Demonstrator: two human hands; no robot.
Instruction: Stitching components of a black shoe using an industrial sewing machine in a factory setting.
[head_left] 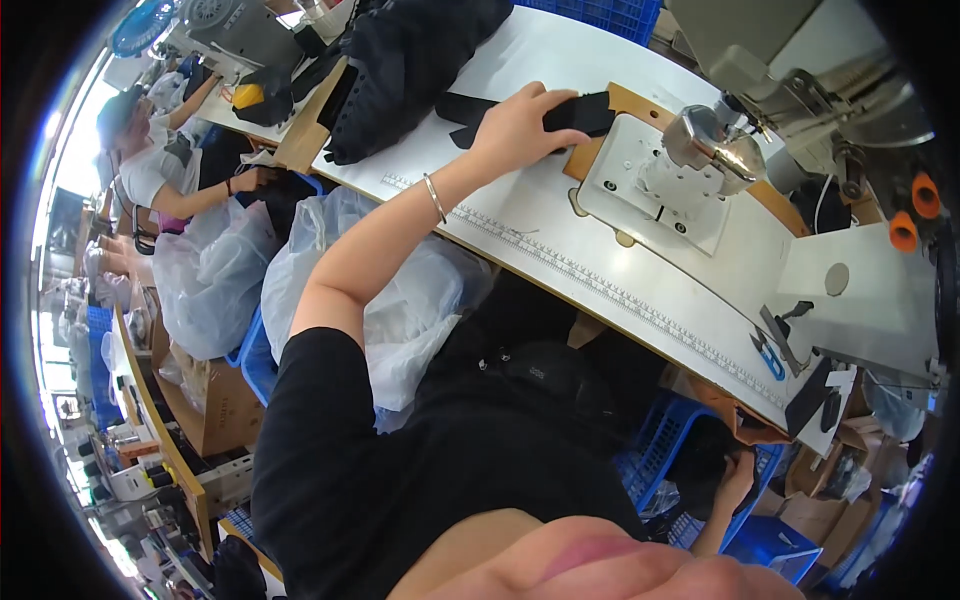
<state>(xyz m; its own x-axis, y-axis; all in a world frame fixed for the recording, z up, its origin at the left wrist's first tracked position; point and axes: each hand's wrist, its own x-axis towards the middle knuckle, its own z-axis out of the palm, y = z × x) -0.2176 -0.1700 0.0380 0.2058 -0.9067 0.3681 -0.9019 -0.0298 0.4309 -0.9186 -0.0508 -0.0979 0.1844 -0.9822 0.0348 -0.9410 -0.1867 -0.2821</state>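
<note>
My black sleeve (400,470) fills the foreground as I work at a sewing station. My left hand (515,125) reaches across the white surface (540,235), fingers (545,100) curled over and pressing a black fabric piece (580,115) flat, thumb tucked beneath its near edge. Just right of those fingers sits the sewing machine (715,140) on its pale plate; left of them lies a heap of dark garments (410,60). A ruler strip (600,285) runs along the surface edge below my wrist. My right hand (738,478) hangs low beside a blue crate (665,440), touching dark cloth; I cannot tell whether its fingers are closed. Another person (150,160) works at a further station.
</note>
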